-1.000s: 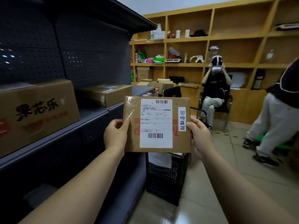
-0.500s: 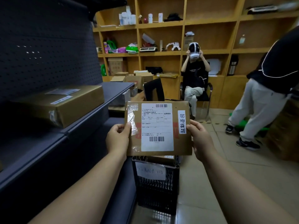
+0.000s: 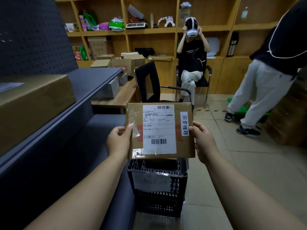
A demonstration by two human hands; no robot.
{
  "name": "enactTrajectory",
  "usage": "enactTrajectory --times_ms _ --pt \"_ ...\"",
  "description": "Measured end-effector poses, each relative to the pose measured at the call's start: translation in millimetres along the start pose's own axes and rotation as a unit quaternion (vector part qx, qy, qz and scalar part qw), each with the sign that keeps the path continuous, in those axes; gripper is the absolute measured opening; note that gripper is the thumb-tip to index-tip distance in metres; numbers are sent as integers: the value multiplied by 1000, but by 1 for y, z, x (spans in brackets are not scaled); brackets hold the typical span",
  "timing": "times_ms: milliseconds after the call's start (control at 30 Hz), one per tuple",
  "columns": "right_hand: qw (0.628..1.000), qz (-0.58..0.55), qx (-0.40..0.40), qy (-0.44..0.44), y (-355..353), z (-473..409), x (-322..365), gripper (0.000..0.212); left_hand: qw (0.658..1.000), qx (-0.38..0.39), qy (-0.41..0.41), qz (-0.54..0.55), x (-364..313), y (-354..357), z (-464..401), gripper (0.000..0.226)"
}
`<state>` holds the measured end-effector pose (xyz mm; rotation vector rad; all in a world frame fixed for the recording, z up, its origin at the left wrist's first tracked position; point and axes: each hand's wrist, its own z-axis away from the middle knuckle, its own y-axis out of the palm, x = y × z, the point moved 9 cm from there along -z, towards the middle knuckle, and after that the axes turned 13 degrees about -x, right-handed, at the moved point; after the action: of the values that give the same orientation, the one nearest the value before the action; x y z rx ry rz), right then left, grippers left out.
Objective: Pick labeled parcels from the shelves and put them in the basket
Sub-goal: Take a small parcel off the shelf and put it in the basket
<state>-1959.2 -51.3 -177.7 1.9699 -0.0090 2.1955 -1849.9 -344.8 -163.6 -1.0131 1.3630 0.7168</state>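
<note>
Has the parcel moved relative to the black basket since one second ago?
Yes. The parcel, held by the left hand and right hand, now sits directly above the basket, more centred over it.

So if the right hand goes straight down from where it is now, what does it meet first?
Probably the floor just right of the basket; the right hand seems outside its rim, but depth is unclear.

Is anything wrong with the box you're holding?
A little. The flat brown cardboard parcel has wrinkled clear tape bunched along its left side, and its top right corner looks dented. The white shipping label sits straight.
</note>
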Motion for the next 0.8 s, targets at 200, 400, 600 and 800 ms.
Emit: enactTrajectory --times_ms 200,400,600,800 --pt "999 21 -9 32 25 -65 -31 22 999 2 -15 -35 29 58 -44 23" --pt "995 68 -21 71 45 -125 -73 21 996 13 -51 -67 68 111 -78 20" --pt "981 148 -32 122 55 -157 -137 27 990 30 -77 -113 121 142 -99 18" --pt "967 194 -34 160 52 -168 -190 29 978 59 -118 -161 177 159 -104 19"
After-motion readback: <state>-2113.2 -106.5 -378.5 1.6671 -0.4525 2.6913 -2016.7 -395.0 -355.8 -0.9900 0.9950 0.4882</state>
